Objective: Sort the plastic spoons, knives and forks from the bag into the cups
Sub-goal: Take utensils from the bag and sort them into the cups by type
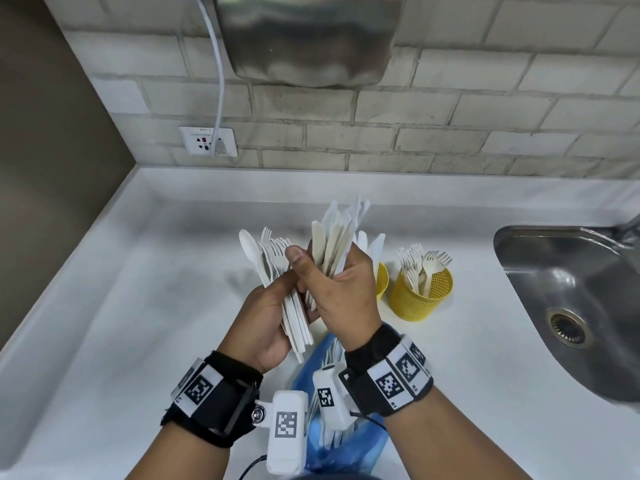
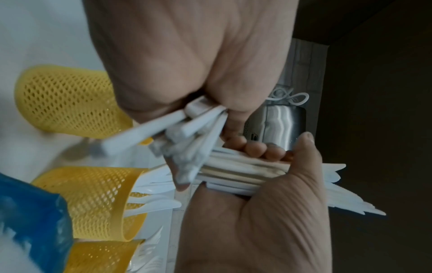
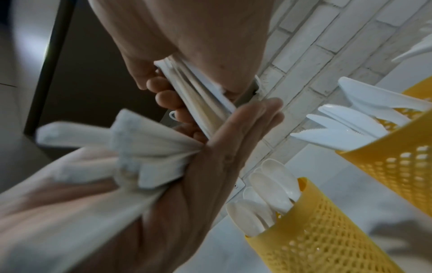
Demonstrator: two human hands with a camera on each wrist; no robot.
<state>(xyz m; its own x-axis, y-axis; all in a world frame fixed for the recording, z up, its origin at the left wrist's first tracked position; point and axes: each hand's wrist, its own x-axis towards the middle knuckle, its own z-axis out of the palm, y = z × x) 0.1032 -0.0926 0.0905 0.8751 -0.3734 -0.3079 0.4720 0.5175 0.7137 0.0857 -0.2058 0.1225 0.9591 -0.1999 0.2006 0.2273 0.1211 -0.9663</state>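
My left hand (image 1: 266, 313) grips a mixed bundle of white forks and spoons (image 1: 268, 252) by the handles, heads up. My right hand (image 1: 343, 296) grips a bundle of white and beige knives (image 1: 334, 237), and the two hands touch above the counter. The blue bag (image 1: 332, 427) lies under my wrists with more cutlery in it. One yellow mesh cup (image 1: 420, 292) holds forks. A second cup (image 1: 382, 278) shows partly behind my right hand. In the right wrist view a cup (image 3: 315, 230) holds spoons and another cup (image 3: 397, 157) holds knives.
A steel sink (image 1: 571, 289) is set into the white counter (image 1: 138, 306) at the right. On the brick wall behind are a socket (image 1: 207, 140) with a white cable and a metal appliance (image 1: 308, 39) hanging overhead. A brown wall closes the left side.
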